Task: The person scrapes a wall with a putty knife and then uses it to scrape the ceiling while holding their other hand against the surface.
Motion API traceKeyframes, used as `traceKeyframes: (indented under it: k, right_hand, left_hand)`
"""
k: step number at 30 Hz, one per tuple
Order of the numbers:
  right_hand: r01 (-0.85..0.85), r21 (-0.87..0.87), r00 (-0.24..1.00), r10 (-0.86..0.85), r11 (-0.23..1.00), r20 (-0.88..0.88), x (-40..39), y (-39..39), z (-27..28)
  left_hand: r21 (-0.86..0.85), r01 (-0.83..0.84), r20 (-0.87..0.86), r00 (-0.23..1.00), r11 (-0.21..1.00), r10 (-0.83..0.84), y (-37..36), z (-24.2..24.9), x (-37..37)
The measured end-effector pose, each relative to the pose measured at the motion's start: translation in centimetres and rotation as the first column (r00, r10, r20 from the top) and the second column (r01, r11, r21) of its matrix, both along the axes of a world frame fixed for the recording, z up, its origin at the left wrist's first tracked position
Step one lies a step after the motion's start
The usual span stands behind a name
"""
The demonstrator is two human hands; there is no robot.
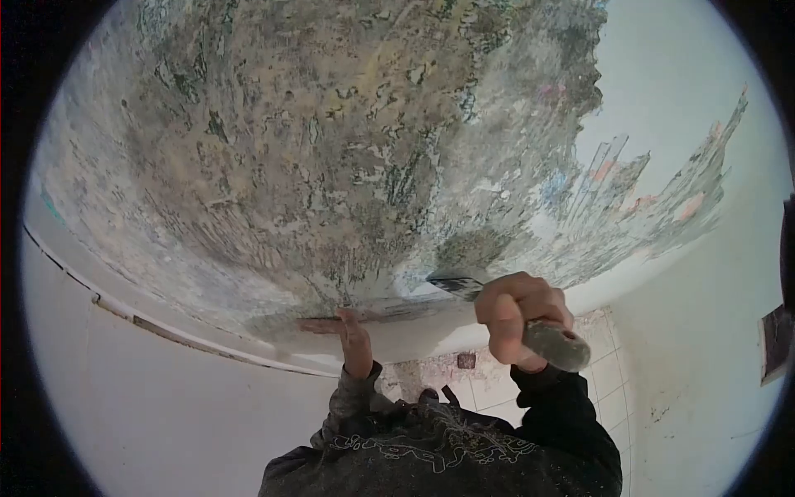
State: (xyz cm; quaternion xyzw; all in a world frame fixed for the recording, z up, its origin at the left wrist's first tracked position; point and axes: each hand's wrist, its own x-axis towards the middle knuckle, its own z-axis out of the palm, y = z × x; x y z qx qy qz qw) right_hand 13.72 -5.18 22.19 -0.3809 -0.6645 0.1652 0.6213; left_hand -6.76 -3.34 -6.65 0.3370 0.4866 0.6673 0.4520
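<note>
In the head view, my right hand (517, 315) is closed round the worn handle (559, 346) of a scraper. The thin, smeared metal blade (455, 286) points left, its tip right at the lower part of a stripped wall (331, 149). My left hand (354, 341) has its fingers stretched out to the left and its thumb up, lying against the lower wall beside a dark streaked band (406, 311). Old paint is off over most of this wall, baring mottled grey and brown patches.
Smooth pale paint (662, 74) covers the upper right, with a ragged edge. White pipe or trim (207, 346) runs along the left. Below are floor tiles (497, 389) with pinkish debris and a small dark square (466, 360). At far right is a dark framed opening (776, 344).
</note>
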Motion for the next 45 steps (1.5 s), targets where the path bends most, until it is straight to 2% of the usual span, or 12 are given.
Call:
traceKeyframes:
  k: [5,7,10,12,14,15,17,22,36,41,43,45]
  right_hand:
    - [-0.243,0.539,0.881,0.416,0.806,-0.226,2.6,-2.4,-1.3]
    - [-0.121,0.135,0.987,0.134,0.983,-0.09,0.2,0.6,-1.4]
    - [-0.14,0.128,0.99,0.134,0.982,0.052,2.4,-1.7,-1.4]
    - [-0.033,-0.139,0.97,0.065,0.99,0.232,2.9,-3.7,0.4]
    - [0.556,-0.668,0.652,0.239,0.494,0.719,1.3,-1.9,2.3]
    - [0.181,-0.589,0.907,0.098,0.787,0.41,1.5,-0.6,-2.2]
    - [-0.146,-0.325,0.975,0.191,0.934,0.11,2.5,-1.7,-4.6]
    - [-0.246,0.489,0.925,0.354,0.837,-0.141,-0.4,-2.5,-3.9]
    - [-0.472,0.543,0.866,0.48,0.694,0.139,1.4,-3.2,-1.5]
    - [0.121,0.056,0.893,-0.134,0.991,0.43,-0.9,-2.2,0.0]
    - [-0.024,-0.518,0.596,0.428,0.855,0.679,1.9,-0.8,1.4]
    - [-0.175,-0.049,0.797,0.171,0.983,0.579,1.8,-1.0,-0.5]
  left_hand:
    - [0.072,-0.027,-0.264,0.964,0.997,0.045,0.3,1.3,0.3]
    - [0.079,0.003,-0.285,0.958,0.997,0.02,0.0,0.5,0.2]
    - [-0.353,0.033,-0.851,0.405,0.935,-0.335,0.8,-1.3,-2.1]
    - [-0.475,0.028,-0.736,0.535,0.879,-0.415,1.1,1.0,-1.6]
    - [-0.269,0.101,-0.321,0.928,0.958,-0.188,0.1,2.3,-0.7]
    - [-0.153,0.073,-0.289,0.95,0.985,-0.116,-0.3,1.7,-0.9]
    - [0.133,0.098,-0.929,0.36,0.986,0.09,0.7,-5.3,-3.4]
    - [0.167,-0.194,-0.31,0.921,0.967,0.238,-1.4,6.1,1.2]
    - [0.391,-0.25,-0.512,0.741,0.886,0.435,0.1,1.8,0.6]
    - [0.294,-0.341,-0.533,0.718,0.893,0.449,-0.5,3.0,1.0]
    - [0.254,-0.367,-0.53,0.721,0.895,0.446,-0.3,3.4,1.1]
    - [0.193,-0.394,-0.544,0.719,0.899,0.432,-0.7,4.4,1.4]
